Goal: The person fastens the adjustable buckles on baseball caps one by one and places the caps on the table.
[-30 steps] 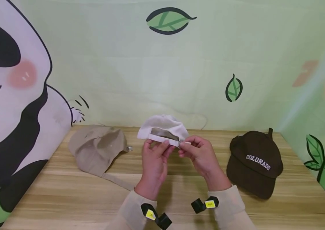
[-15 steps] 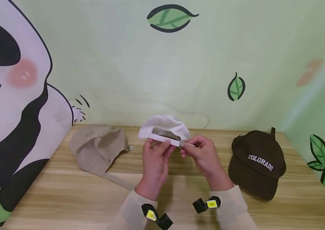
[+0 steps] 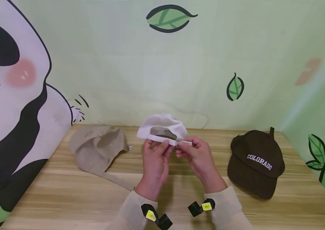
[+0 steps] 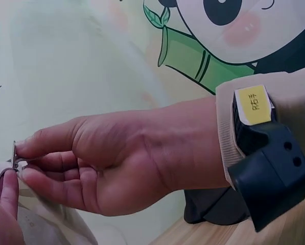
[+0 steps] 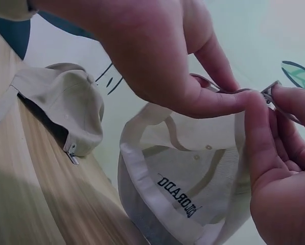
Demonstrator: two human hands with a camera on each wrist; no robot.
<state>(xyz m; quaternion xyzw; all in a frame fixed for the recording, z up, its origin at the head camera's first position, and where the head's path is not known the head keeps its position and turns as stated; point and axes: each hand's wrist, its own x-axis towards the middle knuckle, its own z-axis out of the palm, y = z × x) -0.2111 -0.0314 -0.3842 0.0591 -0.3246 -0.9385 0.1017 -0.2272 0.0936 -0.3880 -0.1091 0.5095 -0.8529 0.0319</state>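
Note:
A white cap (image 3: 162, 123) is held up above the table, its back opening towards me. My left hand (image 3: 155, 163) pinches the cap's strap (image 3: 162, 139) between thumb and fingers. Close beside it, my right hand (image 3: 198, 158) pinches the strap at the small metal buckle (image 3: 177, 142), and a short strap end (image 3: 186, 143) sticks out past the thumb. In the right wrist view the inside of the cap (image 5: 178, 173) shows, with reversed dark lettering. Both hands' fingertips meet near the buckle, which is partly hidden by them.
A beige cap (image 3: 97, 147) lies on the left of the wooden table (image 3: 73, 198), its loose strap trailing towards my left wrist. On the right lies a dark brown cap (image 3: 255, 163) lettered COLORADO. A printed backdrop (image 3: 116, 64) rises behind the table.
My right hand has shifted slightly left towards the left hand. The buckle has moved a little left along with it. The left hand keeps its pinch.

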